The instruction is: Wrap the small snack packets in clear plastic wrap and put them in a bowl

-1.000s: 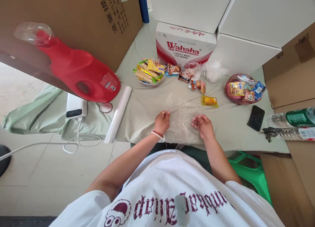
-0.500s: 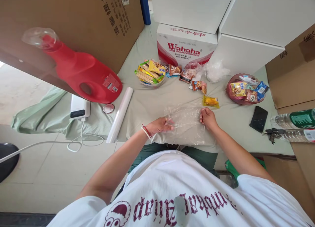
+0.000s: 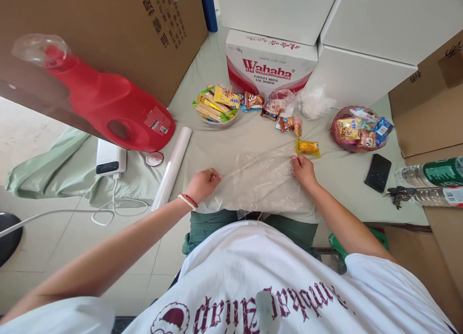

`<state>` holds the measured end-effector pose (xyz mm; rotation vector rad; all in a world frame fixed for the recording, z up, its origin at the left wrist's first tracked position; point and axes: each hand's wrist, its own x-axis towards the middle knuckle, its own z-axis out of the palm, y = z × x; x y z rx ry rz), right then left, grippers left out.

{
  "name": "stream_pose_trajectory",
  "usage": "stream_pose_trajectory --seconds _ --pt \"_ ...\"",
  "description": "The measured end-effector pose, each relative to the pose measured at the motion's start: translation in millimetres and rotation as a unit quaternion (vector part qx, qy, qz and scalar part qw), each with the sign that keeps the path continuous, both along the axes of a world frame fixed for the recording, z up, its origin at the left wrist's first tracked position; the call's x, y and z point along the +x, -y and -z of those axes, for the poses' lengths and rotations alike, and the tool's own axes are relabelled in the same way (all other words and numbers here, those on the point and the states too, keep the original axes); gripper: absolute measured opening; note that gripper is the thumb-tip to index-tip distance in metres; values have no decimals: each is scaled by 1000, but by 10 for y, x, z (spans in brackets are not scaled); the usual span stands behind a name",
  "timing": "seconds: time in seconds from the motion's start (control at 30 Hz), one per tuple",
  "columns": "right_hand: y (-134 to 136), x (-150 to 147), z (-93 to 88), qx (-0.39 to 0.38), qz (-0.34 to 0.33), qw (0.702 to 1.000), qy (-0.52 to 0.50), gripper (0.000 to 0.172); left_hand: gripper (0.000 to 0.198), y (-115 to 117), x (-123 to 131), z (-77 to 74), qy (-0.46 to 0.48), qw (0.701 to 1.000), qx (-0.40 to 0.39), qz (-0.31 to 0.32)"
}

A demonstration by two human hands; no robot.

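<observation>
A clear, crinkled plastic film [image 3: 265, 179] spreads over the cloth in front of me, close to the table's near edge. At its upper right corner, my right hand [image 3: 304, 171] pinches the film between thumb and fingers. My left hand [image 3: 204, 184] is closed in a pinch to the left of the film's visible part. Whether a thin edge of film lies in those fingers I cannot make out. A yellow-wrapped snack [image 3: 307, 147] lies just beyond my right fingertips. To the left of my left hand rests a white roll [image 3: 172, 169].
Behind are a bowl of wrapped snack sticks [image 3: 217, 107], loose snack packets [image 3: 273, 109], a crumpled plastic bag [image 3: 314, 102] and a Wahaba-style water carton [image 3: 271, 66]. A pink snack bowl [image 3: 336, 136], phone [image 3: 378, 173] and bottles [image 3: 441, 173] stand right; a red jug [image 3: 126, 112] and power bank [image 3: 110, 160] left.
My left hand has moved left, away from the film's middle. The film lies flatter and more spread out. My right hand stays at its upper right corner.
</observation>
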<state>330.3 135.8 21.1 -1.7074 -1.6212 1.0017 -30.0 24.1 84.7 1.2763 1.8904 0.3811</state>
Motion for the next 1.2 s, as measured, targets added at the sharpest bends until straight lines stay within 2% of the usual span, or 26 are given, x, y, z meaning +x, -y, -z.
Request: stream_pose_trajectory --seconds 0.03,0.1,0.13,0.2,0.3,0.4,0.5,0.6,0.7,0.8,0.87,1.0,1.1,1.2 --pt "-20 -14 -11 22 0 999 27 38 23 4 27 -77 -67 995 77 -4" --pt "-56 -59 -41 55 7 996 62 41 26 6 163 -179 -136 968 210 35" --pt "-70 -86 -56 64 9 995 72 43 30 -2 262 -185 -143 952 261 73" --pt "-90 -126 -71 73 14 994 80 45 40 -51 479 -79 -146 925 314 157" --pt "-113 -85 -56 79 33 992 93 49 49 -221 692 287 -166 911 294 237" --pt "-148 95 -46 74 45 988 131 49 57 -443 672 627 -197 898 263 293" --pt "-245 260 -124 83 -20 979 184 41 61 -610 547 757 -208 876 268 342" --pt "-470 210 -305 139 -72 965 209 32 65 -669 482 741 -218 865 272 362" --pt "-846 -126 -496 203 -141 943 224 29 66 -659 490 709 -227 861 271 367" --pt "-1324 -650 -575 228 -210 918 246 30 66 -647 507 706 -225 863 267 366" --pt "-1659 -1017 -540 241 -226 909 254 35 66 -649 510 710 -223 865 265 363" --pt "-2240 -1598 -335 246 -250 902 249 48 67 -655 501 710 -223 867 262 361" --pt "-2499 -1820 -201 211 -258 908 253 50 67 -653 492 704 -227 865 260 365" --pt "-2571 -1830 -204 224 -264 904 250 47 68 -654 488 702 -226 864 259 369"
